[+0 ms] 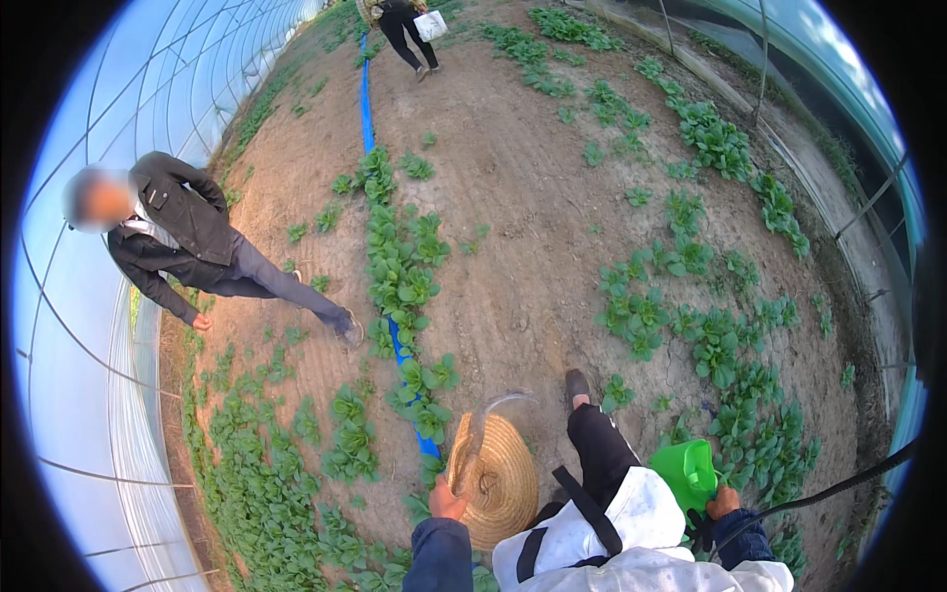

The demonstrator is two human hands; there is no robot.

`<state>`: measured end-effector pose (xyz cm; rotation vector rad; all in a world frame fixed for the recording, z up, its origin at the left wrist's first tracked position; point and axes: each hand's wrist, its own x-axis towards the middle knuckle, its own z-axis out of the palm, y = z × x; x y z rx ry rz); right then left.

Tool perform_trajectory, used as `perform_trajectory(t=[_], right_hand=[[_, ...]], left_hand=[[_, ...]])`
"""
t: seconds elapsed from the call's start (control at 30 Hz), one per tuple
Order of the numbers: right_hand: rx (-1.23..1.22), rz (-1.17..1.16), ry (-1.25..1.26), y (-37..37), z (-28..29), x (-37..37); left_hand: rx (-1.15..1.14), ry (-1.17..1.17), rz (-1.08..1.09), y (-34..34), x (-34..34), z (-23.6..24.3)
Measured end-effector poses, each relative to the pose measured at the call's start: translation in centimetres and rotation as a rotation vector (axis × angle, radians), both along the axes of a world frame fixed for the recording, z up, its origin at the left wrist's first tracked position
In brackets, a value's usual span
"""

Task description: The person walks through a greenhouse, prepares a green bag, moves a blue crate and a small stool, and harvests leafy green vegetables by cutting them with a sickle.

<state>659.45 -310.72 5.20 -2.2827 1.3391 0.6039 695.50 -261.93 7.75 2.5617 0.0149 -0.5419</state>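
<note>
My left hand (449, 500) is closed at the left edge of a round woven straw hat (505, 483). A sickle (477, 434) rises from the same hand across the hat, its thin curved blade bending to the right at the top. On the right, my right hand (724, 501) is closed at the edge of a bright green, plastic-looking bag or container (685, 472). Something black, perhaps gloves (699, 529), hangs just below it. How my right fingers grip these is partly hidden.
Leafy green plants (725, 340) grow in rows on both sides of bare soil (523, 286). A flat blue hose (367, 109) runs along the left row. One person (178, 232) walks at left; another (400, 25) is ahead with a white bag (431, 26). Plastic greenhouse walls (89, 326) curve alongside.
</note>
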Motion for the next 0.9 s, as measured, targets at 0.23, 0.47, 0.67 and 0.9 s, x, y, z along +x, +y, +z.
perform_trajectory(t=[0.23, 0.47, 0.67, 0.9], right_hand=[[0.186, -0.103, 0.261, -7.9, -5.4, 21.7], [0.113, -0.025, 0.03, -17.3, -6.2, 42.3], [0.011, -0.023, -0.088, -27.3, -5.1, 61.5], [-0.101, -0.032, -0.169, -38.4, -0.6, 82.6]], left_hand=[[0.086, 0.08, 0.164, -7.3, 18.4, 1.3], [0.037, 0.089, 0.284, -13.2, 35.6, -2.3], [0.09, 0.167, 0.245, -21.7, 53.1, -5.1], [0.092, 0.185, 0.142, -34.5, 76.7, -1.2]])
